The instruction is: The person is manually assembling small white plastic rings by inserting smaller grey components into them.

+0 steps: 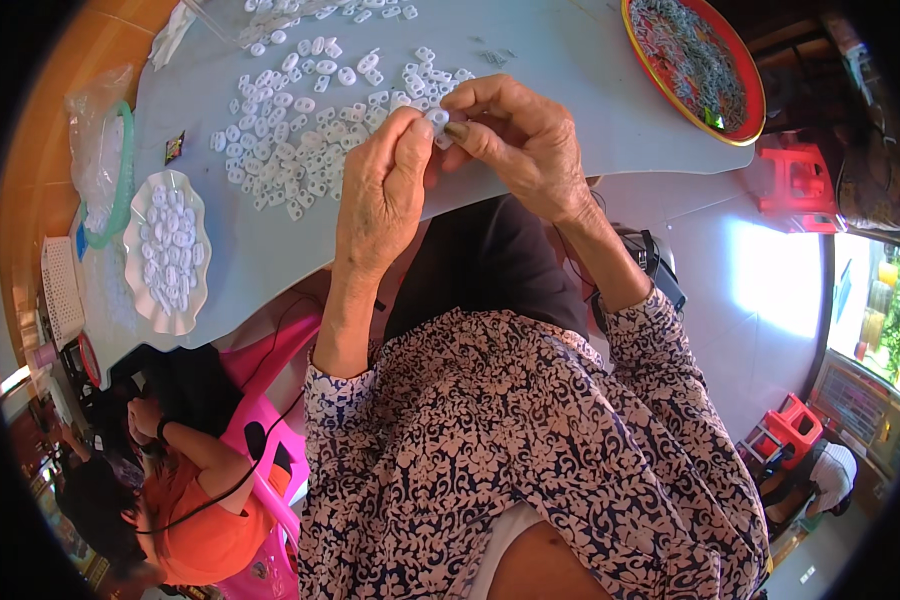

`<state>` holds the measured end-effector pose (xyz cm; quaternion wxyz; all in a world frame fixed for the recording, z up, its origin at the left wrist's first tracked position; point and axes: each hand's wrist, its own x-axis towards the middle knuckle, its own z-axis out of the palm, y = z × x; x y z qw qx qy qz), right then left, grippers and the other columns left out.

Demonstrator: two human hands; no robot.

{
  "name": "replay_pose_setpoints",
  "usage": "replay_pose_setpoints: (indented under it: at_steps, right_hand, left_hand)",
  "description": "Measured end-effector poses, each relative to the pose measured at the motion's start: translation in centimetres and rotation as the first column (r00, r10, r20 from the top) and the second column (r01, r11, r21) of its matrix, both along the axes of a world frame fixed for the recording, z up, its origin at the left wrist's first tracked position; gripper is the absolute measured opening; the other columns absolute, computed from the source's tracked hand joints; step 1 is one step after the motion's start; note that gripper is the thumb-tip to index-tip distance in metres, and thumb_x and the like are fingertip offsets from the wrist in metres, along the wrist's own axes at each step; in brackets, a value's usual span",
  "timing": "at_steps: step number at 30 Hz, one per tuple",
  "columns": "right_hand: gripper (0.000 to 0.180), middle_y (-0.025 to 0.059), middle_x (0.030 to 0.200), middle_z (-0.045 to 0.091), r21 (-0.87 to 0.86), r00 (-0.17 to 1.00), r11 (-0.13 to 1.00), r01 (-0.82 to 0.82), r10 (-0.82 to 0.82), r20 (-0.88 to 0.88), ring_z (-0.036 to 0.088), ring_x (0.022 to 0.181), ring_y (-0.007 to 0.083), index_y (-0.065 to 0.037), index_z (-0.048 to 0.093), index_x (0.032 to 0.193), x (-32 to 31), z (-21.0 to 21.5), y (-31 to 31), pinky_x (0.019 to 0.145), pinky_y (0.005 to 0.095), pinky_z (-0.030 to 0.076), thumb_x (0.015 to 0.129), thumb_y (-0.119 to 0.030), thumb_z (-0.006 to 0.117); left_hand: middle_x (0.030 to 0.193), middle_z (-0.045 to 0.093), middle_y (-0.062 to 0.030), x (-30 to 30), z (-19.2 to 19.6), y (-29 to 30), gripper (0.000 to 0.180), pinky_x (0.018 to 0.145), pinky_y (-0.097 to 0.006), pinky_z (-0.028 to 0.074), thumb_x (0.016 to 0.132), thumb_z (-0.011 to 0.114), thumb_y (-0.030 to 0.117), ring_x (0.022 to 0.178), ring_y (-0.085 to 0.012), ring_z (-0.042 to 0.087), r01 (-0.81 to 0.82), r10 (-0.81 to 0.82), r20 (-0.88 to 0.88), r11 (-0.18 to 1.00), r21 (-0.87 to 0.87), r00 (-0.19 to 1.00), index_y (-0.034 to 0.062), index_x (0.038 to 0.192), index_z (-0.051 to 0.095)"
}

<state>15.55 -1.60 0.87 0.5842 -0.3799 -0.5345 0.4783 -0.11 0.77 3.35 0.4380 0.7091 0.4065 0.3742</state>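
Observation:
My left hand (380, 190) pinches a small white oval plastic piece (437, 117) between thumb and forefinger, just above the table's near edge. From the other side my right hand (530, 150) meets it, its thumb and forefinger closed at the same piece. The remaining right fingers curl behind and are partly hidden. Under and beyond my hands, many loose white plastic pieces (285, 150) are spread over the grey-blue table (255, 245); some look like flat links with two holes, others like rounded caps.
A scalloped white dish (133, 245) of white pieces stands at the left, near a clear plastic bag (95, 140) and a green ring-shaped rim (125, 180). At the far right sits a red tray (755, 85) of small metal parts. A person in orange (205, 525) sits lower left.

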Motion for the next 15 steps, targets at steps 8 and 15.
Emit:
replay_pose_setpoints:
  at_steps: [8, 15]
  right_hand:
    - [0.038, 0.0005, 0.081, 0.057, -0.059, 0.985, 0.996, -0.065, 0.074, 0.159, 0.057, 0.074, 0.0059, -0.003, 0.059, 0.110, 0.0, 0.9, -0.2, 0.067, 0.0192, 0.049, 0.075, -0.010, 0.074]
    - [0.034, 0.0008, 0.081, 0.058, 0.056, 0.955, 0.998, -0.011, -0.006, 0.297, 0.057, 0.073, 0.0054, -0.002, 0.059, 0.107, -0.3, 0.4, -0.2, 0.065, 0.0203, 0.049, 0.076, -0.007, 0.073]
  left_hand:
    - [0.061, 0.037, -0.0001, -0.3, -0.6, 0.0, 0.029, 0.051, -0.026, 0.032, 0.093, 0.045, 0.023, 0.059, -0.0081, 0.032, -0.038, 0.045, 0.071, 0.994, -0.102, 0.996, -0.0004, 0.076, 0.046]
    - [0.061, 0.035, 0.0001, -0.6, -1.1, 0.2, 0.029, 0.051, -0.026, 0.030, 0.093, 0.045, 0.022, 0.060, -0.0073, 0.031, -0.017, 0.023, 0.063, 0.996, -0.085, 0.998, 0.0000, 0.074, 0.045]
